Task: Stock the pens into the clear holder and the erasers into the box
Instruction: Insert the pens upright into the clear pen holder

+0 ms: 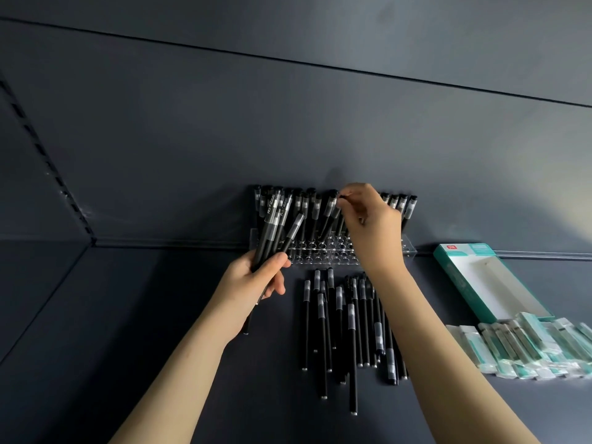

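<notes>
My left hand (253, 283) grips a reserve pen bundle (274, 229); my right hand's (374, 229) fingers (348, 193) pinch one pen (330, 210) by its cap, feeding the clear holder (307, 256) beneath.

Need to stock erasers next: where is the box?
Head view: the box lies open at far right, just behind the erasers, right of the clear holder.

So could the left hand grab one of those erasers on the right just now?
Probably not: the left hand grips a bundle of pens, and the right arm crosses between it and the erasers.
</notes>
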`<state>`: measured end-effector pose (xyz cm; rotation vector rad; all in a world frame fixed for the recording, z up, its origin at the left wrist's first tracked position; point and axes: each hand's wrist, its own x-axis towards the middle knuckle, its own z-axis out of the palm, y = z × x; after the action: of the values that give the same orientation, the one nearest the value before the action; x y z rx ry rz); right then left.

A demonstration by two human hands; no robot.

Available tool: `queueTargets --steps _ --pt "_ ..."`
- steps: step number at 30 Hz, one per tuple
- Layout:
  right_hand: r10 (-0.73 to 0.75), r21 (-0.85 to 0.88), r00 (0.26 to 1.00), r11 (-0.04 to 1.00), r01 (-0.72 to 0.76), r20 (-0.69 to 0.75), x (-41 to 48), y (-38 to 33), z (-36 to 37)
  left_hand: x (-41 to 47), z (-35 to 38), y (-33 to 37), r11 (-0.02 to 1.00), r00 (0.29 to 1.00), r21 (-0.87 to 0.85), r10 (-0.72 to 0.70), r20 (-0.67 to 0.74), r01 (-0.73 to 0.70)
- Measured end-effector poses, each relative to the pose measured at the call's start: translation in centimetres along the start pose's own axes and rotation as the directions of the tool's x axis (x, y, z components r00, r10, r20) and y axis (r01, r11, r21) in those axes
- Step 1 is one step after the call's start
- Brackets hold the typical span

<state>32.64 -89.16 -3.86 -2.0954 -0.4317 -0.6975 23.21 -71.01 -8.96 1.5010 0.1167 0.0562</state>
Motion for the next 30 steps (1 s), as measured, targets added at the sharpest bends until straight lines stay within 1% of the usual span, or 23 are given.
queueTargets --steps 4,7,12,16,18,20,22,24,27,30 --pt "-0.055 -0.046 0.998 0.998 0.054 -0.036 0.1 0.2 0.4 0.0 0.2 0.1 1.000 1.000 -0.022 -0.008 -0.001 0.008" --pt "-0.057 -0.058 0.998 0.997 0.054 -0.041 0.3 0.3 0.5 0.0 0.3 0.1 0.999 1.000 -0.031 -0.006 0.006 0.006" --pt "-0.085 -0.111 0.996 0.990 0.085 0.009 0.3 0.8 0.6 -0.1 0.4 0.2 0.999 1.000 -0.041 0.000 0.022 0.001" --pt "-0.073 -0.045 0.997 0.996 0.074 0.031 -0.5 0.0 0.2 -0.2 0.3 0.3 0.999 0.999 -0.049 0.009 0.038 -0.007" --pt "-0.020 0.028 0.999 0.999 0.019 0.043 -1.0 -0.9 -0.2 -0.2 0.3 0.3 0.998 0.999 -0.056 0.010 0.041 -0.008" --pt "0.100 0.178 0.987 0.977 -0.122 0.128 -1.8 -2.0 -0.7 -0.3 0.4 0.4 0.998 0.999 -0.070 0.006 0.042 -0.003" --pt "0.202 0.323 0.941 0.902 -0.287 0.271 -2.6 -3.0 -1.1 -0.4 0.4 0.4 0.996 0.999 -0.091 0.003 0.048 0.001" --pt "0.254 0.416 0.891 0.813 -0.408 0.377 -3.1 -3.6 -1.3 -0.5 0.5 0.5 0.995 0.998 -0.095 0.007 0.058 -0.002" --pt "0.313 0.518 0.852 0.688 -0.509 0.420 -3.4 -4.0 -1.2 -0.8 0.5 0.5 0.998 0.997 -0.053 0.022 0.079 -0.018" --pt "0.352 0.521 0.835 0.660 -0.541 0.422 -3.5 -4.0 -1.1 -1.0 0.7 0.6 0.999 0.993 -0.032 0.028 0.114 -0.025"
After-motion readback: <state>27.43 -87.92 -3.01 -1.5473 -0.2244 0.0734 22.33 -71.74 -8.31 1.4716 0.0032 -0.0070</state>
